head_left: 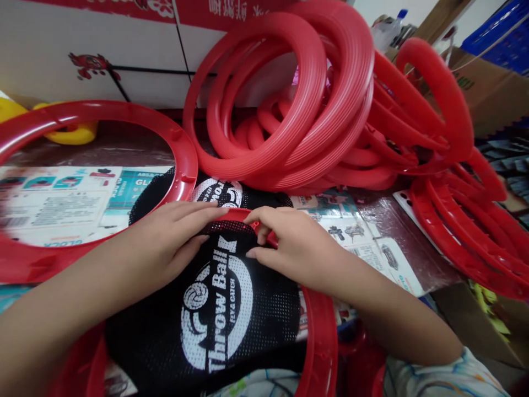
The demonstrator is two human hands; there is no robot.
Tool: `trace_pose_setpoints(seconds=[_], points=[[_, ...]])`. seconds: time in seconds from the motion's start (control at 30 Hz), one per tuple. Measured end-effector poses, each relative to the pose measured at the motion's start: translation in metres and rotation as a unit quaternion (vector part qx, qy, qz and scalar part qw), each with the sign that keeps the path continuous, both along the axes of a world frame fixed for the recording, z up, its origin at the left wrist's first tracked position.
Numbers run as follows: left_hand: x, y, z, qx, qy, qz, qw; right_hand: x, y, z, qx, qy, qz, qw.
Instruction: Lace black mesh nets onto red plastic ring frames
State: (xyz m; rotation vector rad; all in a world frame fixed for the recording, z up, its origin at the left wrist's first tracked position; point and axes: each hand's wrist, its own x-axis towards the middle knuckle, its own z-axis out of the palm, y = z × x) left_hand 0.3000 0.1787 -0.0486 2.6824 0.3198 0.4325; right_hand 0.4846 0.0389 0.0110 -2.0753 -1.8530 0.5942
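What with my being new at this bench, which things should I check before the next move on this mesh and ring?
1. The left hand lies flat on the black mesh: ok.
2. The right hand pinches the red ring at its far rim: ok.
3. Mesh drawn over that rim between the fingertips: ok.
4. Mesh seated all round the ring: cannot tell, the arms hide the near part.
5. The spare ring at left is off the mesh: not ok, it lies over a corner.
6. The ring pile behind is apart from both hands: ok.
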Motion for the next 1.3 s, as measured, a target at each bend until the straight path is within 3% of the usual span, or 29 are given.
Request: trace_pose_setpoints(seconds=[0.13,0.37,0.53,0.73,1.3], points=[[-0.001,-0.002,0.005,0.007,0.002,0.034,0.999,-0.005,-0.002,-0.005,0.028,-0.083,0.028,0.996],[-0.009,-0.003,0.023,0.034,0.064,0.032,0.997,0.0,0.002,-0.007,0.097,-0.06,0.033,0.993],[-0.001,-0.008,0.015,0.105,0.007,0.018,0.994,0.005,0.006,-0.009,0.085,0.004,0.007,0.996],[0.015,-0.017,0.002,0.082,-0.023,-0.072,0.994,0.007,0.008,-0.01,0.055,0.046,-0.04,0.997],[0.015,-0.015,-0.008,0.096,-0.024,-0.066,0.993,0.01,0.013,-0.018,0.029,0.078,-0.076,0.994]])
